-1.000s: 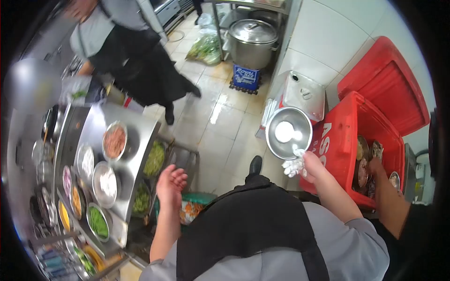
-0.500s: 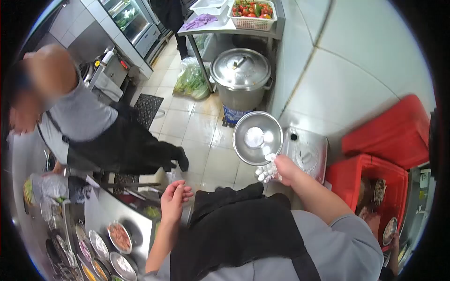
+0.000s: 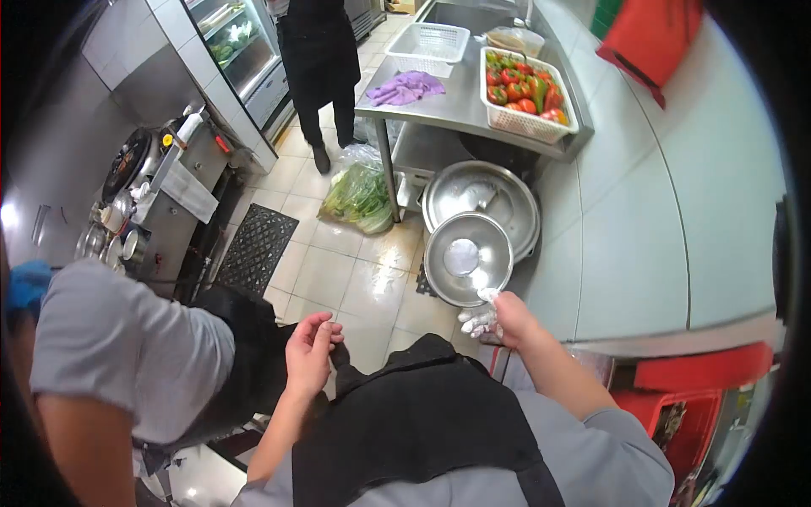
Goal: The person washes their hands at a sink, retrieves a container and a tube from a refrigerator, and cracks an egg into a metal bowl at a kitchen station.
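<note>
A round stainless steel bowl hangs out in front of me, with a bright spot of light on its bottom. My right hand is closed on its near rim, thumb over the edge; the fingers are coated in white, like flour or paste. My left hand is held up in front of my apron, fingers loosely curled and nothing visible in it. Beyond the bowl, a large lidded pot sits partly hidden under the steel table.
The steel table carries a basket of tomatoes and peppers, a white basket and a purple cloth. Bagged greens lie on the floor. A co-worker is close at left; another person stands ahead. A wall rises at right.
My view has moved forward, bringing the steel table and pot closer. The bowl, still in my right hand, now overlaps the pot lid. The co-worker at left appears nearer; the red bin has slid back.
</note>
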The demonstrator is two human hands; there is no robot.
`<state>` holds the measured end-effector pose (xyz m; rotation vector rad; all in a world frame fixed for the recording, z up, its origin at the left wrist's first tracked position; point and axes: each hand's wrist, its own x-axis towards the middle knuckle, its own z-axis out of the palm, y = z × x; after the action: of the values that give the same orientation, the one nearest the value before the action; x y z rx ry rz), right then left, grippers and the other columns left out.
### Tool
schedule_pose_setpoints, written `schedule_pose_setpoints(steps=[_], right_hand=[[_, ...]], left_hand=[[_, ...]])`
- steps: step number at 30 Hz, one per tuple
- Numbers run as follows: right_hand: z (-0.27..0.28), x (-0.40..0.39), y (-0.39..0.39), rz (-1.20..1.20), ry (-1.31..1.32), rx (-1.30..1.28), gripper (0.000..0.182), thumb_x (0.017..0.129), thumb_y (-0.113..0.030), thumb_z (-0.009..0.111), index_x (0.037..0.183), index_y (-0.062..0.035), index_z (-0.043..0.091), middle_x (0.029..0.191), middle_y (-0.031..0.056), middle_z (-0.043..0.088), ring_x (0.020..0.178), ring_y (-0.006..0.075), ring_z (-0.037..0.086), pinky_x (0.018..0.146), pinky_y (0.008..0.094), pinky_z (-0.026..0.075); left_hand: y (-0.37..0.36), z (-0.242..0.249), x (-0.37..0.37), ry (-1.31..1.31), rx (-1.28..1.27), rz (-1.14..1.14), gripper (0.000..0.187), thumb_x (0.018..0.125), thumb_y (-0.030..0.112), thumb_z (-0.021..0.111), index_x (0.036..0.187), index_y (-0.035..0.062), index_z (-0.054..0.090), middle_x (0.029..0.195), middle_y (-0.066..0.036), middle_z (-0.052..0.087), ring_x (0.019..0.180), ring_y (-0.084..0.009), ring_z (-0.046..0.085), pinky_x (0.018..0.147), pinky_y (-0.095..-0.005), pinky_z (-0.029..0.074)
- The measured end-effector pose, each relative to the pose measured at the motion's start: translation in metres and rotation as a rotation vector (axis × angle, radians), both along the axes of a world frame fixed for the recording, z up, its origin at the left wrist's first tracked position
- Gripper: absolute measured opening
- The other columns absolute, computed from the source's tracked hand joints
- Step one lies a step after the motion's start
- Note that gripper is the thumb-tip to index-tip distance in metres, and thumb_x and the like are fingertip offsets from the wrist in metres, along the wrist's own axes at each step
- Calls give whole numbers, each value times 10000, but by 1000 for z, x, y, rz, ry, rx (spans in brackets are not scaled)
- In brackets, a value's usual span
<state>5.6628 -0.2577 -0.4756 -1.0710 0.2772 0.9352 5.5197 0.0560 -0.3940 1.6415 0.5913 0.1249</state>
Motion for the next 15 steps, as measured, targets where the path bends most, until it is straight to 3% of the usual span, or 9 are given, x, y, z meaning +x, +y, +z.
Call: schedule_pose_setpoints(steps=[5, 8, 12, 15], right_hand=[[-1, 80, 54, 42, -23, 29, 363, 976, -269, 437, 1177, 25, 512, 923, 220, 671, 706, 304, 681, 573, 374, 555], [4, 146, 91, 138, -14, -1, 354, 977, -257, 435, 1178, 24, 508, 924, 226, 668, 713, 311, 684, 565, 375, 556], [7, 234, 147, 237, -93, 35, 350, 979, -249, 418, 1183, 20, 510, 924, 229, 667, 706, 309, 682, 563, 377, 557], [18, 292, 188, 385, -137, 66, 390, 968, -286, 445, 1162, 42, 532, 957, 221, 669, 740, 286, 683, 618, 360, 553]], left_hand=[[46, 3, 44, 15, 20, 31, 247, 976, 174, 522, 1161, 14, 555, 940, -65, 659, 789, -106, 623, 684, -217, 468], [71, 9, 92, -18, 5, 156, 246, 961, 157, 550, 1123, -28, 562, 940, -86, 640, 848, -132, 620, 733, -258, 501], [112, 7, 171, -61, 139, 225, 245, 941, 153, 562, 1112, -22, 581, 898, -67, 630, 850, -127, 616, 734, -269, 519], [170, -19, 215, 156, 368, 243, 275, 902, 220, 595, 1066, 0, 617, 863, -99, 652, 848, -164, 639, 766, -299, 522]])
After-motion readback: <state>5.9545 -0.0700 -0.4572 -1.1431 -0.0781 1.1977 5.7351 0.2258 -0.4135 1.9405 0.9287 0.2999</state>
